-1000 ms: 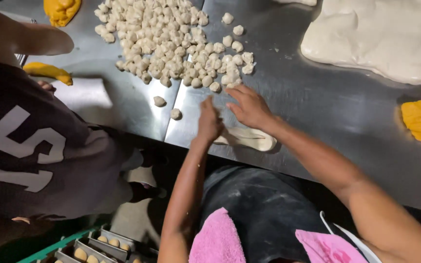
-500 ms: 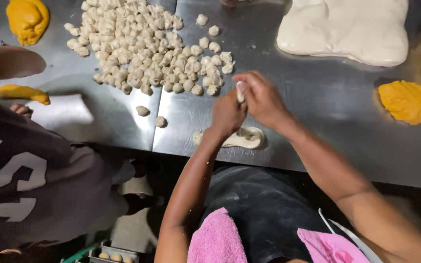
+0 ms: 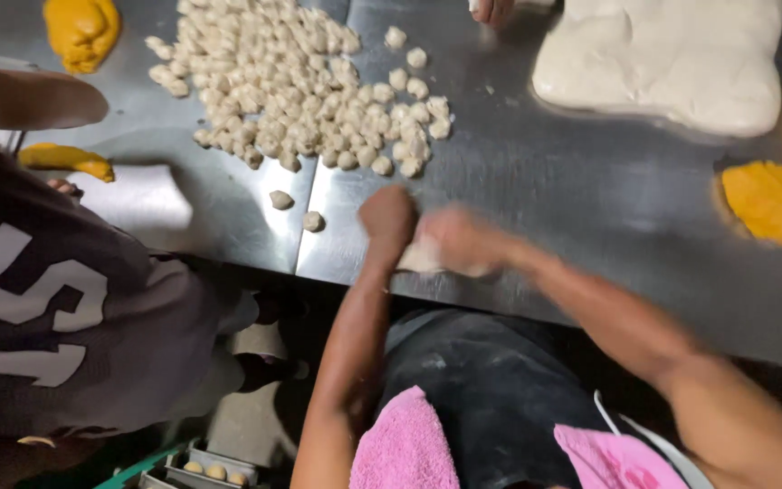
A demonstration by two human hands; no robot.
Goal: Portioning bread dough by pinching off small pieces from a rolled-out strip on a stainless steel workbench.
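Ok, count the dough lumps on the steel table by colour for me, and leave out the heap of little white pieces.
Big white dough slab: 1
Small white lump under the left hand and right hand: 1 (blurred)
Orange-yellow lumps: 3, plus a sliver at the right edge that may be a fourth
Total: 5

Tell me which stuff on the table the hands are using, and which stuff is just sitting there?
In use:
left hand
right hand
small white dough lump between them, blurred
pile of small dough pieces

Just lying about:
big white dough slab
orange dough lumps
pink towel
another person's dark shirt
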